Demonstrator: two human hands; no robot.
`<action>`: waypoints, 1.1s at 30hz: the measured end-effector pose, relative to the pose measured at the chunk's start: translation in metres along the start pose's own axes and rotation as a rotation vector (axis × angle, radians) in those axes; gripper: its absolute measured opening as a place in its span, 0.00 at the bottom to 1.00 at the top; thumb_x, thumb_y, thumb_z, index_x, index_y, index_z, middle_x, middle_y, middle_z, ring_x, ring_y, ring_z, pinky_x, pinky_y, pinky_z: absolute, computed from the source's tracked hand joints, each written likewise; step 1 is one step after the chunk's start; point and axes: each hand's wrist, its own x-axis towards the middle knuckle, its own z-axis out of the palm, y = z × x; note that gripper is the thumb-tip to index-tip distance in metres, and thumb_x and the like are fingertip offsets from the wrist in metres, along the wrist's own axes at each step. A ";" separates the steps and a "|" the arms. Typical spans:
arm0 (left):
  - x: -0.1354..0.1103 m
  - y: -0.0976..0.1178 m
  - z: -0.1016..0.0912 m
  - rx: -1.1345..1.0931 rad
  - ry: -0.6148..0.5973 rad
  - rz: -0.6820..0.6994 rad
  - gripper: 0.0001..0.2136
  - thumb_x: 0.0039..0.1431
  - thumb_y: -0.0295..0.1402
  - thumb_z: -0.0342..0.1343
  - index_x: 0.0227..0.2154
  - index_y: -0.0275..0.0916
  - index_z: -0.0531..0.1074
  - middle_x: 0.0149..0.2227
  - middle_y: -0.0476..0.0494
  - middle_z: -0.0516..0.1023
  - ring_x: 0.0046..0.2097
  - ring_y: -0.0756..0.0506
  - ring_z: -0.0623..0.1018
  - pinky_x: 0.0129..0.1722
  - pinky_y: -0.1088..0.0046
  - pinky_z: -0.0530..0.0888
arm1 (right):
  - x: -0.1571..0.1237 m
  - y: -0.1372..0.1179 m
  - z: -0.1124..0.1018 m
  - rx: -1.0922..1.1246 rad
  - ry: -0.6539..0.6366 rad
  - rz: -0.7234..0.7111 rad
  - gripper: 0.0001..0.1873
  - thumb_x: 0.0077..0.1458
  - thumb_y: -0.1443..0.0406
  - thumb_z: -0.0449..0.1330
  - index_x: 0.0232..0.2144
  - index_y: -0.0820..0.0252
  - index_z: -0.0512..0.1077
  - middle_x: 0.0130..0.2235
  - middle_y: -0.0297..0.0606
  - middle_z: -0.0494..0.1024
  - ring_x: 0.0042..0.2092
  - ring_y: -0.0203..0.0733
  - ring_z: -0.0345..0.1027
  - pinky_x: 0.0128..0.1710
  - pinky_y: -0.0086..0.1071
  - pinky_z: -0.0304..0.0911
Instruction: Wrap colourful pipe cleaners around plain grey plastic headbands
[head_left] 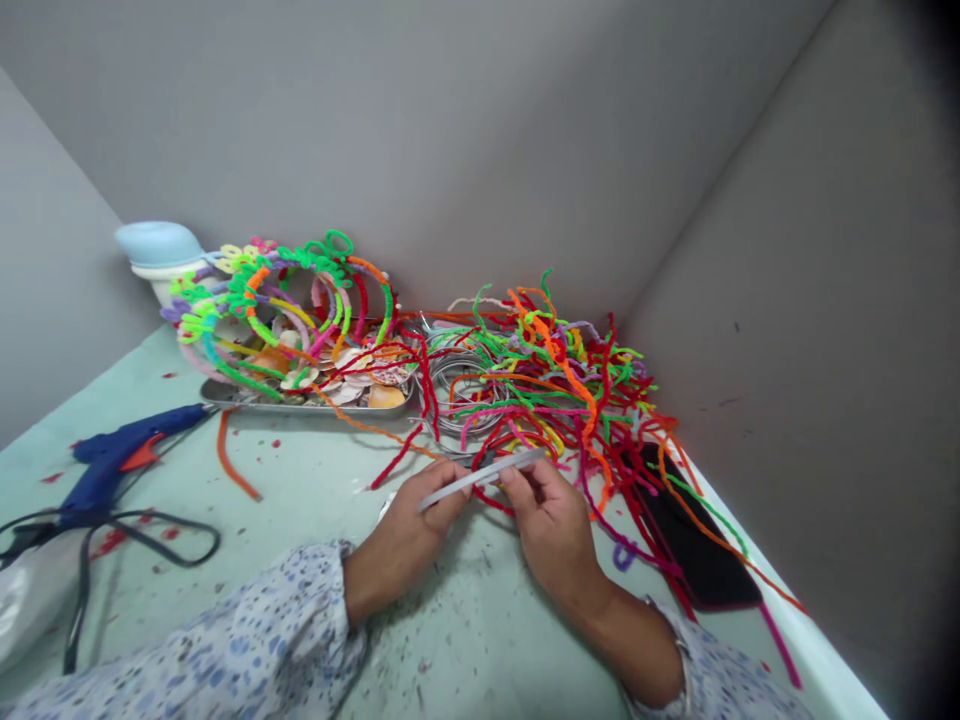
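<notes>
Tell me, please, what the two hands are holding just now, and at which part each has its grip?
Both hold one thin grey band: the left hand pinches its lower left end, the right hand its middle-right part, below the pipe cleaners.

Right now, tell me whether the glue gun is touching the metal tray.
Cannot tell. In the head view the glue gun points its nozzle at the tray's left corner, but the tip and rim meet too closely to show contact or a gap.

Grey walls (465,130), pale green tabletop (480,640)

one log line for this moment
left hand: grips grey strip | right hand: pinches same strip | behind: pipe cleaners | left: glue gun
</notes>
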 end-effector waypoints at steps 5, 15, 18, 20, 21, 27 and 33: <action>0.000 0.000 0.000 0.008 -0.010 0.059 0.12 0.63 0.38 0.46 0.29 0.39 0.69 0.31 0.48 0.72 0.35 0.46 0.70 0.36 0.72 0.67 | 0.000 -0.001 -0.001 0.003 -0.005 -0.008 0.09 0.59 0.61 0.55 0.33 0.58 0.73 0.30 0.34 0.77 0.31 0.39 0.69 0.31 0.29 0.63; 0.000 0.000 0.003 -0.017 0.028 -0.036 0.13 0.62 0.41 0.48 0.32 0.39 0.72 0.28 0.50 0.72 0.30 0.48 0.68 0.28 0.74 0.64 | -0.001 0.001 -0.001 0.034 0.004 -0.003 0.10 0.60 0.59 0.55 0.33 0.59 0.72 0.27 0.32 0.75 0.29 0.37 0.67 0.30 0.29 0.62; 0.000 -0.001 0.004 -0.023 0.037 -0.053 0.13 0.62 0.41 0.47 0.31 0.39 0.73 0.28 0.50 0.72 0.29 0.48 0.67 0.28 0.74 0.64 | -0.001 0.001 0.000 0.077 -0.024 -0.004 0.10 0.60 0.60 0.55 0.34 0.59 0.72 0.29 0.33 0.75 0.31 0.38 0.68 0.32 0.29 0.63; 0.000 0.000 0.003 -0.019 0.053 -0.028 0.13 0.61 0.39 0.48 0.30 0.38 0.72 0.29 0.49 0.73 0.31 0.48 0.68 0.29 0.74 0.64 | -0.001 0.002 0.001 0.108 -0.058 0.005 0.10 0.59 0.59 0.55 0.35 0.59 0.72 0.29 0.33 0.75 0.30 0.38 0.67 0.31 0.29 0.63; 0.000 0.001 0.002 -0.016 0.058 -0.017 0.12 0.61 0.39 0.48 0.30 0.38 0.72 0.29 0.49 0.73 0.31 0.48 0.68 0.29 0.74 0.64 | -0.002 0.003 0.002 0.121 -0.073 0.016 0.10 0.59 0.59 0.56 0.36 0.59 0.72 0.28 0.33 0.74 0.29 0.37 0.67 0.30 0.29 0.63; 0.000 0.004 0.001 -0.024 0.065 -0.020 0.08 0.59 0.35 0.50 0.31 0.38 0.72 0.28 0.50 0.71 0.31 0.48 0.68 0.30 0.74 0.64 | -0.002 0.005 0.004 0.154 -0.083 0.100 0.12 0.59 0.58 0.56 0.35 0.60 0.72 0.26 0.33 0.74 0.25 0.36 0.66 0.25 0.28 0.63; 0.001 0.001 0.002 -0.033 0.071 -0.014 0.07 0.59 0.32 0.50 0.33 0.38 0.72 0.30 0.49 0.71 0.32 0.48 0.68 0.31 0.74 0.64 | -0.002 0.003 0.005 0.268 -0.138 0.124 0.12 0.59 0.57 0.55 0.35 0.60 0.71 0.29 0.33 0.74 0.27 0.35 0.69 0.26 0.27 0.65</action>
